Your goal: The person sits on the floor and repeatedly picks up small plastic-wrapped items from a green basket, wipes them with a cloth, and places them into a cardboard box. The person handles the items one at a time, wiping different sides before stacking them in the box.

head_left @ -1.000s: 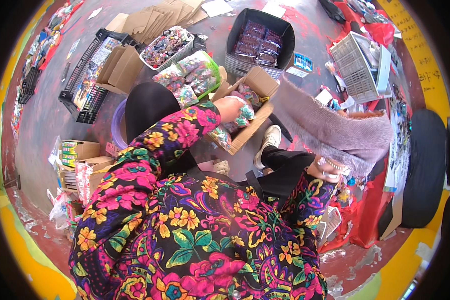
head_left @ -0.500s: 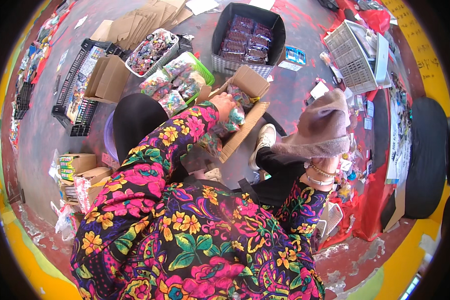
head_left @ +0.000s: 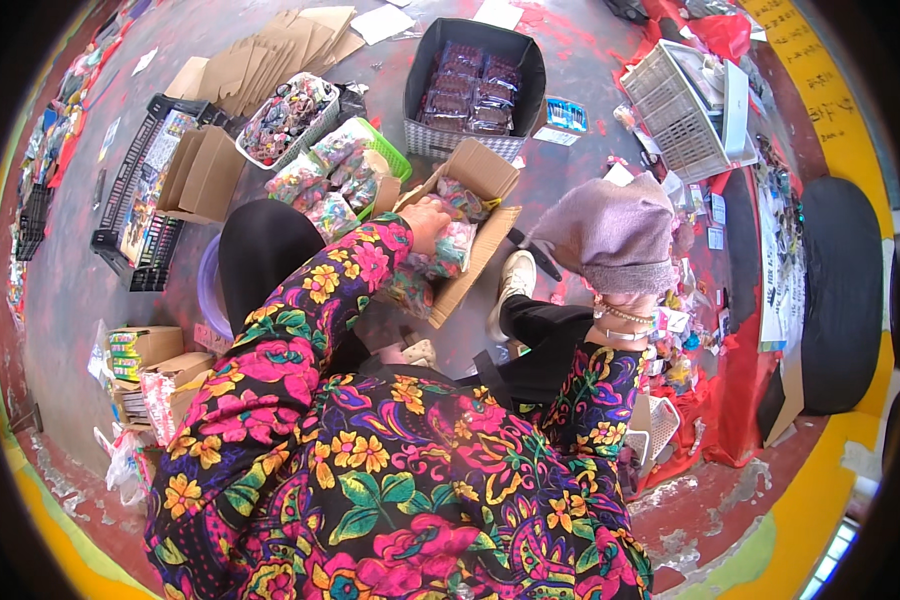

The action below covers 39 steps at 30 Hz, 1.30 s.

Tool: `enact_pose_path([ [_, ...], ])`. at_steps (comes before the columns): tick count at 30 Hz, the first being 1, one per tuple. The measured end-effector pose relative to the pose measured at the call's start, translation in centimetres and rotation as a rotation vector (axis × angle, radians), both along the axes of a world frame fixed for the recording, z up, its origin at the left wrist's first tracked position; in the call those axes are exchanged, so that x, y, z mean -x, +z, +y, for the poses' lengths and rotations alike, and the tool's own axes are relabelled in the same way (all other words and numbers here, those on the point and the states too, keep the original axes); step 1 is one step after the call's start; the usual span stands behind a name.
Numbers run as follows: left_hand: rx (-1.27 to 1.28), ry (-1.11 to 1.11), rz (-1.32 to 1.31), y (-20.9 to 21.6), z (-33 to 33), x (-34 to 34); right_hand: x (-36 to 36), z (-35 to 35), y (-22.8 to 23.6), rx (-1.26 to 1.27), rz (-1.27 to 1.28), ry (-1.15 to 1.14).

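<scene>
My left hand [head_left: 428, 222] reaches into an open cardboard box [head_left: 475, 270] in front of me, its fingers curled onto a clear plastic bag [head_left: 454, 250] of small colourful items. More such bags lie around it in the box. Out to the right, a mauve soft knitted cloth or hat [head_left: 610, 225] covers my right hand. Only that hand's wrist [head_left: 625, 315], with its bracelets, shows below the fabric. Its fingers are hidden, so their grip on the fabric cannot be seen.
Beyond the box stand a green basket [head_left: 394, 158] of similar bags and a black-lined bin [head_left: 526, 75] of dark packets. A white basket [head_left: 315, 128] and black crate [head_left: 120, 225] stand left. A grey-white crate [head_left: 670, 120] tilts at right.
The whole view has shifted slightly left. The mauve fabric now sits more upright and rounded over my right hand. My left hand stays on the bag in the box.
</scene>
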<state>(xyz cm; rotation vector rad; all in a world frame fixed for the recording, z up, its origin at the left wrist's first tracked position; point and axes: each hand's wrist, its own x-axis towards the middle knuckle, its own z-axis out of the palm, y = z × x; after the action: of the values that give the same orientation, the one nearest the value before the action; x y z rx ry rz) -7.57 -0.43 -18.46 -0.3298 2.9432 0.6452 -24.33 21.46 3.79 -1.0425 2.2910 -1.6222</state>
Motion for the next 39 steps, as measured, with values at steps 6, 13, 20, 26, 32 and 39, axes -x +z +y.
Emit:
enact_pose_path([
  [6, -0.457, 0.27, 0.175, 0.5, -2.6, 0.4, 0.6, 1.2, -0.1, 0.134, -0.17, -0.004],
  [13, -2.022, 0.355, 0.67, 6.0, -2.5, -0.6, 0.6, 1.6, -0.1, 0.419, -0.502, 0.047],
  [20, -2.33, 0.348, 0.726, 12.4, -0.3, -2.3, -0.8, 0.2, 0.4, 0.63, -0.843, 0.179],
  [26, -1.822, 0.279, 0.985, 16.6, 3.0, -4.3, -4.4, -3.6, -0.7, 0.706, -1.216, 0.262],
  [32, -2.189, 0.194, 0.718, 17.4, 3.8, -3.4, -7.3, -6.5, -0.9, 0.716, -1.337, 0.22],
  [39, -1.474, 0.062, 0.791, 15.8, 5.3, -2.3, -7.0, -7.2, -5.0, 0.325, -0.37, 0.286],
])
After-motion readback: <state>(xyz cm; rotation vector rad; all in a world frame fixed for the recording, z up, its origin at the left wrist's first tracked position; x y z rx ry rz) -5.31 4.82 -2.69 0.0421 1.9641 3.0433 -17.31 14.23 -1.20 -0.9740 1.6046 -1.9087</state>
